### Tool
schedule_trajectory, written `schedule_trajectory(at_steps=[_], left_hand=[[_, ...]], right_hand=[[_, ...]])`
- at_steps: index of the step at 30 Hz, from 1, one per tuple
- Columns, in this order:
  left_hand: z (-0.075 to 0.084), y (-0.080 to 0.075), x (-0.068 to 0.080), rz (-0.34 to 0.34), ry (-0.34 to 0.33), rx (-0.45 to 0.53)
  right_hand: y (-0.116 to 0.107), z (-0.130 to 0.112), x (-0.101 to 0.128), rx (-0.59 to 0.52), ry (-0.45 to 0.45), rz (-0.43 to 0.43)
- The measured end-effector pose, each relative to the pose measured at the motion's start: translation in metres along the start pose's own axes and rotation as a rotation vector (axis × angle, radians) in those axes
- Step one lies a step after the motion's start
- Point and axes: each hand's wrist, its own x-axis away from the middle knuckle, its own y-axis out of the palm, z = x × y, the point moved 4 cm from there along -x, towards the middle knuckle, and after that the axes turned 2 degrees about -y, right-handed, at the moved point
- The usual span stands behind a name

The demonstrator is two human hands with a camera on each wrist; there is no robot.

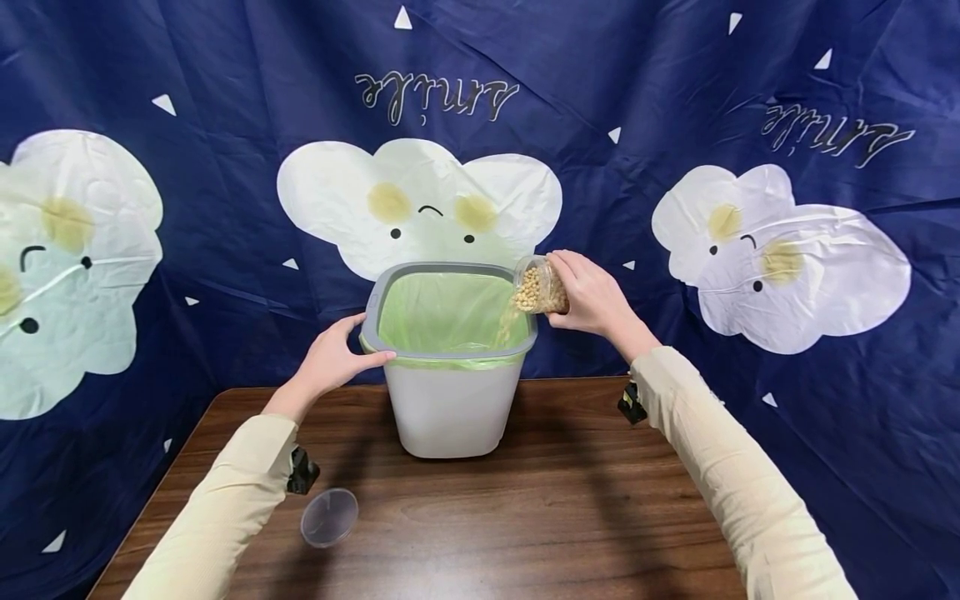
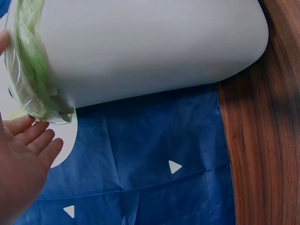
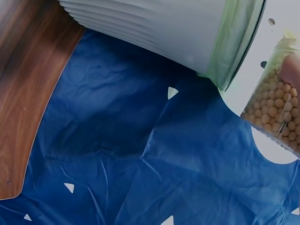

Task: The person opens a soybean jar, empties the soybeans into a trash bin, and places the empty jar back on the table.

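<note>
Clear jar [image 1: 542, 286] over bin [image 1: 450, 408] rim (tilted)

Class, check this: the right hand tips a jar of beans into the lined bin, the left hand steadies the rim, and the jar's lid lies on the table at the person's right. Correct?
Not quite. The head view shows the lid at the person's left, near the left sleeve. The rest holds: right hand tips the jar into the bin; left hand steadies the rim.
</note>
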Motion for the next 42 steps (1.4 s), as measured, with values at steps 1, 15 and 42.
schedule_trajectory(at_steps=[1,15,42], left_hand=[[-0.0002,0.0001,-0.0001,0.0,-0.001,0.001],[-0.0031,0.0016,0.0007,0.003,-0.01,0.006],[-0.0007,-0.0003,0.0002,0.003,-0.014,0.023]], right_hand=[[0.0,0.0003,-0.0003,0.003,-0.002,-0.001],[0.0005,-0.0021,-0.0015,-0.013,-0.059,0.038],[-0.0084,-0.0042,-0.0085,0.03,-0.097,0.053]])
